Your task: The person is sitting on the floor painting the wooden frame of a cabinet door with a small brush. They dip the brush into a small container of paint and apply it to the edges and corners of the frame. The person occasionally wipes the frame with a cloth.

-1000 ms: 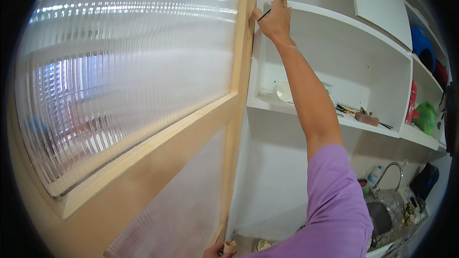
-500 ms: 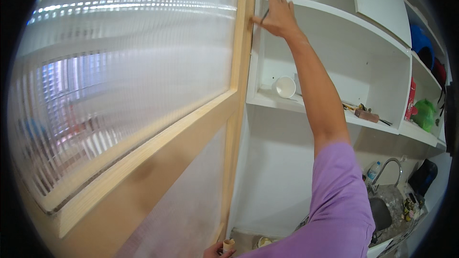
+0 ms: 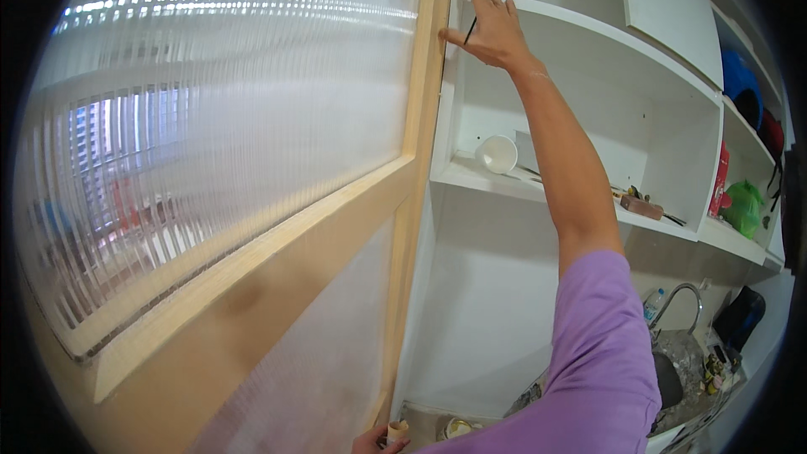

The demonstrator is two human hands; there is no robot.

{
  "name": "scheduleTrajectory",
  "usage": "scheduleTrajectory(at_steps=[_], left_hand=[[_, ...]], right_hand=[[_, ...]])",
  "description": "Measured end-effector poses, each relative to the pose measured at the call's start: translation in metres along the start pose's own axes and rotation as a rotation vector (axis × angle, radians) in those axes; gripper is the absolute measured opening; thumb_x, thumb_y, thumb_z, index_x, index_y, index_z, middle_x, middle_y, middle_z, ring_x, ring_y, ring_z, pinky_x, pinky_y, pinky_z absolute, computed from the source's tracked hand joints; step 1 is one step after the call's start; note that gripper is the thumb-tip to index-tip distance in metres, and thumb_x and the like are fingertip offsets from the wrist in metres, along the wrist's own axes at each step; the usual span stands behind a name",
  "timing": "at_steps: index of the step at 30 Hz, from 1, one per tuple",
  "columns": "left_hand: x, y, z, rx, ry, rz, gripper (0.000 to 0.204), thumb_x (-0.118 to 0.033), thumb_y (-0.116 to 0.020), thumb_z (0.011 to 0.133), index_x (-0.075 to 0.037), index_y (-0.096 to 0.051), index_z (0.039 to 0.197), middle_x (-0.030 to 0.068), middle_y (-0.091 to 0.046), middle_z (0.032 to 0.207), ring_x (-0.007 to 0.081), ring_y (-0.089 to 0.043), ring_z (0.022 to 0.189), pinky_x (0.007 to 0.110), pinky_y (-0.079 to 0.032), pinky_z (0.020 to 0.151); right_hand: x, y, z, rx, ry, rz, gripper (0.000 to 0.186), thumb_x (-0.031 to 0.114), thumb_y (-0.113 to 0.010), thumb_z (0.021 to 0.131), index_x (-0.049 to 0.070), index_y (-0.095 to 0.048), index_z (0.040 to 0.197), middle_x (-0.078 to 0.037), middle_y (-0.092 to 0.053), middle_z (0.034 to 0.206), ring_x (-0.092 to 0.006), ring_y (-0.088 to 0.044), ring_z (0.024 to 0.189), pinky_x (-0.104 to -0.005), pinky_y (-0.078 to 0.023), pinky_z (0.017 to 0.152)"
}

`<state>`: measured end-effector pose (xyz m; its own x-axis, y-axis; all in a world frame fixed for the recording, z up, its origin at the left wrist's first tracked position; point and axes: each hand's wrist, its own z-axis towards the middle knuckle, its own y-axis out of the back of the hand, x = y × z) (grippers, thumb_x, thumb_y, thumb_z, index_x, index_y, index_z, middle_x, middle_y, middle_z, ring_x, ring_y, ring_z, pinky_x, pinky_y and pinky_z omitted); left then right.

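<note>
My right hand [image 3: 496, 34] is raised high, its thumb against the edge of a pale wooden frame [image 3: 429, 76]. Tucked in its fingers is a thin stick [image 3: 471, 30], dark at the lower end, with a yellowish bit showing above the knuckles; its exact kind is unclear. Ribbed clear panels [image 3: 252, 76] fill the frame. Low at the bottom edge, my left hand [image 3: 370, 441] grips a small beige hollow cylinder [image 3: 398, 432], only partly visible beside the frame.
Behind my right arm is a white open cabinet [image 3: 580, 92] holding a tilted white cup [image 3: 497, 154] and a brown block [image 3: 641, 207] among small tools. Lower right are a sink faucet [image 3: 693, 298] and a plastic bottle [image 3: 653, 304]. A green bag [image 3: 744, 208] sits on the right shelf.
My right hand stays at the frame's edge, with only a slight shift of the fingers and wrist. The left hand keeps its cylinder. The whole view has shifted slightly.
</note>
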<state>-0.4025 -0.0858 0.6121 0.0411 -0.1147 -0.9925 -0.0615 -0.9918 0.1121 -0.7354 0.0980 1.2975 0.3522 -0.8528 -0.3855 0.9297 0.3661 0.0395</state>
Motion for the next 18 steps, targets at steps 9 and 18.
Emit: scheduleTrajectory(at_steps=[9, 18], left_hand=[[0.012, -0.006, 0.008, -0.037, -0.037, 0.034, 0.053, -0.023, -0.081, 0.100, 0.005, -0.064, 0.141, 0.0101, -0.075, 0.109, 0.0172, -0.068, 0.098, 0.034, -0.055, 0.083], [-0.018, 0.005, -0.002, -0.118, -0.094, 0.187, 0.039, -0.022, -0.082, 0.097, 0.002, -0.071, 0.126, 0.0041, -0.069, 0.086, 0.0143, -0.058, 0.077, 0.032, -0.050, 0.069]], right_hand=[[0.008, -0.015, 0.010, -0.056, -0.140, 0.023, 0.089, 0.063, -0.066, 0.095, 0.001, -0.047, 0.157, -0.028, -0.056, 0.153, -0.0424, -0.036, 0.157, -0.0590, -0.015, 0.130], [0.000, -0.004, 0.002, 0.029, -0.038, 0.132, 0.081, 0.054, -0.067, 0.094, 0.006, -0.045, 0.156, -0.031, -0.052, 0.155, -0.0448, -0.032, 0.158, -0.0612, -0.013, 0.131]])
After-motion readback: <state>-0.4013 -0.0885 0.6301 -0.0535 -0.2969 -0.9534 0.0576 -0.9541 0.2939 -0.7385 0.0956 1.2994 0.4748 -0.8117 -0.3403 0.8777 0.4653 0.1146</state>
